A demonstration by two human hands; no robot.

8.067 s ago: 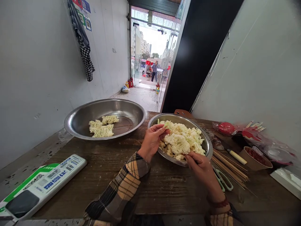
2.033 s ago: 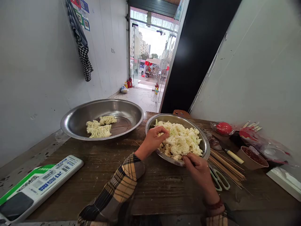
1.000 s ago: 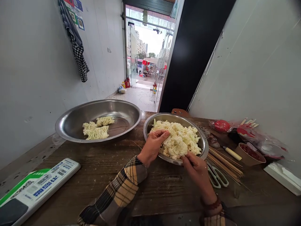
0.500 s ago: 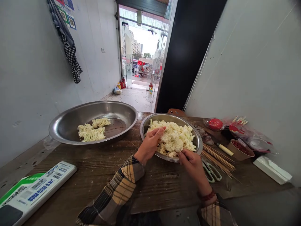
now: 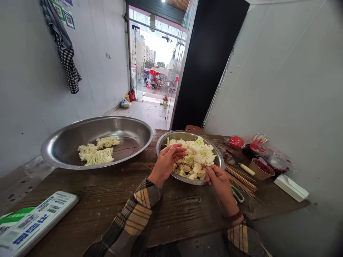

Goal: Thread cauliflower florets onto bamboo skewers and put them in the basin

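A steel bowl [image 5: 220, 157] heaped with pale cauliflower florets [image 5: 194, 153] stands before me on the wooden table. My left hand [image 5: 166, 161] hovers over its left side, fingers stretched and apart, holding nothing. At the front right rim, my right hand [image 5: 218, 180] has thumb and fingers pinched together against the florets. What lies in that pinch is too small to make out. To the left, a larger oval steel basin [image 5: 61, 150] contains several cauliflower pieces [image 5: 98, 155] and thin sticks [image 5: 128, 149].
Right of the bowl lie bamboo skewers [image 5: 241, 180], scissors [image 5: 237, 194], a knife with a pale handle [image 5: 246, 169], a paper tub of red contents [image 5: 261, 168] and a white box [image 5: 291, 188]. A labelled white device [image 5: 40, 221] occupies the table's front left.
My left hand has opened its fingers away from the florets. A large floret between my hands has shifted toward the back right of the heap. The view has swung slightly right.
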